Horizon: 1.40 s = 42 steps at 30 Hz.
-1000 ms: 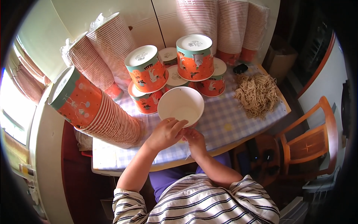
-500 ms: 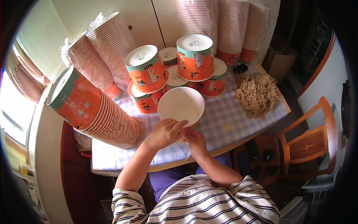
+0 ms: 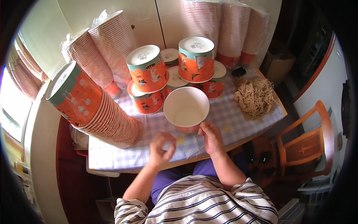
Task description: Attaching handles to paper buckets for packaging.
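Note:
A white-lined paper bucket [image 3: 186, 106] with an orange outside stands open end up on the checked tablecloth in front of me. My right hand [image 3: 212, 137] is closed in a pinch at the bucket's near right rim. A thin pale string [image 3: 197, 154] trails below that hand, apparently from its fingers; whether they also grip the rim, I cannot tell. My left hand [image 3: 162, 149] is apart from the bucket, nearer to me and to the left. Its fingers are curled and blurred, and nothing in them can be made out. A tangled heap of tan string [image 3: 255, 98] lies on the right.
Upturned orange-and-green buckets [image 3: 148, 69] stand piled behind the open one. A leaning nested stack of buckets [image 3: 91, 104] is at the left. Plastic-wrapped stacks [image 3: 201, 22] line the wall. A small black object [image 3: 238, 71] lies by the string; a wooden chair [image 3: 304, 143] stands right.
My left hand has come off the bucket's rim and drawn back toward me. My right hand has moved right and up along the rim. The bucket sits slightly further right in view.

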Available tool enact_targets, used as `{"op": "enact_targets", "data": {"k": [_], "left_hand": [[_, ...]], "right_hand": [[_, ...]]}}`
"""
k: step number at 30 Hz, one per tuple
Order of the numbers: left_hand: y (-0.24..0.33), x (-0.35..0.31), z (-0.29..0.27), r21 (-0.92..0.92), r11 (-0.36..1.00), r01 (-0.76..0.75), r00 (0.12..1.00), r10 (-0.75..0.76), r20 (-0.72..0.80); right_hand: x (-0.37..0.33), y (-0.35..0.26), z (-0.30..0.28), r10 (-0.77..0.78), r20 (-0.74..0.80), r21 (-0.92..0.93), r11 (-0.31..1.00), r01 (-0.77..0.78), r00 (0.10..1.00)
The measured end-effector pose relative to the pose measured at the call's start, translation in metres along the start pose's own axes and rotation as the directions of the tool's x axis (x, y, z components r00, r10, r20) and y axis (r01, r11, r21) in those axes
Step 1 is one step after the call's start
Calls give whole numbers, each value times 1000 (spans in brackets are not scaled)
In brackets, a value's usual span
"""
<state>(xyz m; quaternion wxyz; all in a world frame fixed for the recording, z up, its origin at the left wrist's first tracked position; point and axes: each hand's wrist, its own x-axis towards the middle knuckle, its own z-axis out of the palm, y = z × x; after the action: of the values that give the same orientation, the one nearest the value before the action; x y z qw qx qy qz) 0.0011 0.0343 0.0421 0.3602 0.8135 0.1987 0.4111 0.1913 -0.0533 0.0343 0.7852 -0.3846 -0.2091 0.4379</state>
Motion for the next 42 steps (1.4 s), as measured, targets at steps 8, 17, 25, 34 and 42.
{"op": "enact_targets", "data": {"k": [8,17,25,34,42], "left_hand": [[5,-21,69,-292,888,355,932,-310,191],[22,-15,62,-585,341,736,676,-418,606],[13,-39,60,-466,405,787,615,-443,653],[-1,-72,-29,-279,456,845,527,-621,581],[7,-53,-48,-322,415,851,523,-720,455]], "right_hand": [[-9,-10,-14,324,164,187,917,-352,932],[-14,-11,-24,448,206,88,877,-473,870],[-9,-30,-13,317,113,-227,931,-286,942],[18,-37,-55,193,1,-294,938,-184,981],[19,-41,-46,4,-88,-513,857,-49,996]]}}
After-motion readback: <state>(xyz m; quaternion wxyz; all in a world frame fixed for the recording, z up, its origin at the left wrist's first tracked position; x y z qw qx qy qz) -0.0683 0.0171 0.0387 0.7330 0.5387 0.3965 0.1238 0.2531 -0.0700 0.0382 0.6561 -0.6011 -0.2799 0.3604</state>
